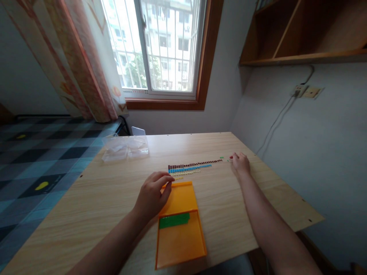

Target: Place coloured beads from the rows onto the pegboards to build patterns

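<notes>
Two bare hands rest on a pale wooden table (100, 198) that fills the lower half of the frame. Just left of centre, the left hand (153, 194) lies with its fingers loosely curled over the upper left corner of an orange tray (183, 244), fingertips touching the rim and clasping nothing. Across the middle of the tray lies a flat green plate (174, 220). Right of centre and higher in the frame, the right hand (241, 163) is set palm-down with its fingers bent onto the board. A tiny red piece (231, 157) sits at its fingertips, and whether the fingers pinch anything is too small to make out. Just left of that hand lie a few green pieces (221, 157). From there, neat rows of tiny pieces run leftward toward the centre: a brown row (195, 165), a blue row (189, 168) below it, a cream row (186, 173), and a short yellow row (179, 178) nearest the tray. Clear plastic bags (126, 148) lie near the table's upper left corner. A barred window (160, 46) with a patterned curtain (83, 61) takes the upper left of the frame, and a wooden shelf (301, 57) the upper right.
</notes>
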The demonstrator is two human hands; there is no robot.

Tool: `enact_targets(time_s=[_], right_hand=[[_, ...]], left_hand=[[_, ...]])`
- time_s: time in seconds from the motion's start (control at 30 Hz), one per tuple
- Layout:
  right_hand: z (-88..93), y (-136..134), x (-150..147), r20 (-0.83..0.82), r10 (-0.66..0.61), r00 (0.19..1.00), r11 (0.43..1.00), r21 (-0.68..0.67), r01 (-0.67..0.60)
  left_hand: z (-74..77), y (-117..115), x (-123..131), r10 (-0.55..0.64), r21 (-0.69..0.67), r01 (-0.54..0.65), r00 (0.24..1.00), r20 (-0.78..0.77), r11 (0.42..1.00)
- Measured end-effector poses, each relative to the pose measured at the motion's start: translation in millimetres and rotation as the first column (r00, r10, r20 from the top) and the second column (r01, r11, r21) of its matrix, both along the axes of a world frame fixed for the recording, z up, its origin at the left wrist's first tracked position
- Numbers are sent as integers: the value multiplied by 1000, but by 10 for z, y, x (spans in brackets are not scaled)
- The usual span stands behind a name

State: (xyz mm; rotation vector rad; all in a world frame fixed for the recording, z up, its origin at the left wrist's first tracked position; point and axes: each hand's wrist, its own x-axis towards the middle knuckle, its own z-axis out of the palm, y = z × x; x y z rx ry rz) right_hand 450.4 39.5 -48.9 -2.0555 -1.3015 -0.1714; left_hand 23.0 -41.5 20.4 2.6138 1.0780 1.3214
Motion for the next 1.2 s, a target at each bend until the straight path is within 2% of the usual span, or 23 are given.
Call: enact_targets(time_s=[0.17,0.3,0.43,0.53,0.6,0.67,0.73,0.77,0.8,0.87,0.9,1.03,1.2], right_hand=[[11,-62,-54,-61,-2,998,999,-54,-2],[86,-119,-128,-124,9,992,999,-43,-14],[314,-163,-238,-204,63,977,998,18,-60],[557,-240,-462,-257,223,940,974,95,-205],[688,-346,-726,-296,401,867,916,127,-380],[761,-497,-1058,-349,573,741,812,122,-570],[776,-670,-1400,-400,688,605,692,111,-713],[769,-752,-1551,-437,740,511,608,110,-786],[756,-824,-1680,-508,776,374,500,134,-856],[718,-925,-1857,-618,759,205,389,177,-904],[698,-953,-1906,-671,726,150,368,194,-909],[634,-959,-1936,-839,542,54,401,202,-894],[625,-946,-1921,-912,409,4,433,190,-881]], left_hand=[[3,-1,-1,5,3,-5,1000,-4,1000],[8,-7,0,-19,10,19,1000,-10,1000],[49,-33,15,-60,28,61,998,-32,998],[104,-79,35,-70,71,75,995,-67,995],[141,-121,54,-73,106,83,993,-96,991],[171,-166,77,-77,139,93,990,-120,986],[190,-205,102,-84,168,107,987,-140,980],[196,-221,115,-90,178,117,985,-150,977],[199,-233,126,-100,181,128,982,-159,975],[198,-247,144,-129,174,159,976,-174,972],[195,-250,151,-146,168,176,973,-177,970],[164,-242,160,-183,189,210,971,-154,959],[152,-241,154,-172,226,203,973,-152,953]])
